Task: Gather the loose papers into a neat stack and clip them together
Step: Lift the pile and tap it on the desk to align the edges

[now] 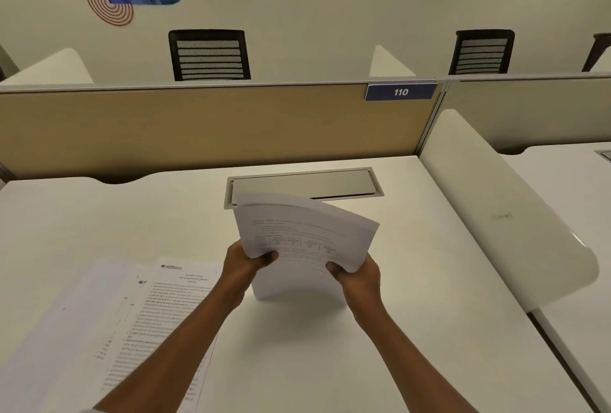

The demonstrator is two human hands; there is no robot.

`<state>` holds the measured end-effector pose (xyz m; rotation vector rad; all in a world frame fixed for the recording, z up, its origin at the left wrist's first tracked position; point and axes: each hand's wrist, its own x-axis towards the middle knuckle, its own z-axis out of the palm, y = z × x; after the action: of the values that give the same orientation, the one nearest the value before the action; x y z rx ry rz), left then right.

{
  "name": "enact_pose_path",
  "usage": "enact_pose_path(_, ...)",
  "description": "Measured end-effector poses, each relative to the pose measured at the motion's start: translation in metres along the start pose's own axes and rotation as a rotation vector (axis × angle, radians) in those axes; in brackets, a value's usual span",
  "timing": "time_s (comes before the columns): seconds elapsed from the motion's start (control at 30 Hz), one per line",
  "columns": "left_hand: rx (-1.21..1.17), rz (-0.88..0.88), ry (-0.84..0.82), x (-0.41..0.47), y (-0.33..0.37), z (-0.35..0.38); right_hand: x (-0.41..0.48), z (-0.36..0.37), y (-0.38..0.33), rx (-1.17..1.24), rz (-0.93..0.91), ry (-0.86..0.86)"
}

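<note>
A bundle of printed white papers (304,237) stands on its lower edge on the white desk (314,346), its top curling away from me. My left hand (246,264) grips the bundle's left side with the thumb on the front sheet. My right hand (355,272) grips its right side the same way. More printed sheets (132,323) lie flat and overlapping on the desk to the left, partly under my left forearm. No clip is visible.
A metal cable flap (304,183) is set into the desk just behind the bundle. A tan partition (198,125) with a blue "110" tag closes the back. A white rounded divider (496,214) bounds the right side. Black chairs stand beyond.
</note>
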<state>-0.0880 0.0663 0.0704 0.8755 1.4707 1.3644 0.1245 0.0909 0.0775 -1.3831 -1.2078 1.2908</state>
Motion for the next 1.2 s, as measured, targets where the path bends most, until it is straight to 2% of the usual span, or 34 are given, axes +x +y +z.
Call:
enact_pose_path(0.3, 0.039, -0.020, 0.042, 0.002, -0.003, 0.004, 0.008, -0.001, 0.003, -0.001, 0.002, 0.030)
enact_pose_path(0.5, 0.056, -0.033, 0.069, -0.006, -0.009, 0.003, 0.005, -0.005, 0.008, 0.002, 0.011, -0.016)
enact_pose_path(0.6, 0.070, 0.003, 0.039, -0.004, -0.003, 0.001, 0.006, -0.006, -0.006, 0.044, -0.078, -0.001)
enact_pose_path(0.77, 0.042, 0.010, 0.010, 0.003, 0.008, 0.000, 0.003, -0.009, -0.046, 0.063, -0.328, 0.100)
enact_pose_path(0.87, 0.015, 0.004, 0.001, 0.006, 0.007, 0.001, -0.001, -0.006, -0.073, -0.164, -0.632, 0.242)
enact_pose_path(0.93, -0.003, -0.005, 0.003, 0.007, 0.006, 0.001, -0.004, -0.001, -0.091, -0.492, -0.865, 0.368)
enact_pose_path(1.0, -0.018, -0.005, 0.008, 0.006, 0.006, 0.002, -0.009, 0.010, -0.107, -0.762, -1.013, 0.433)
enact_pose_path(1.07, -0.015, -0.003, 0.011, 0.005, 0.006, 0.002, -0.016, 0.026, -0.115, -0.917, -1.053, 0.375)
enact_pose_path(1.2, 0.057, 0.016, 0.051, 0.003, 0.012, 0.005, -0.017, 0.057, -0.115, -1.119, -0.961, 0.148)
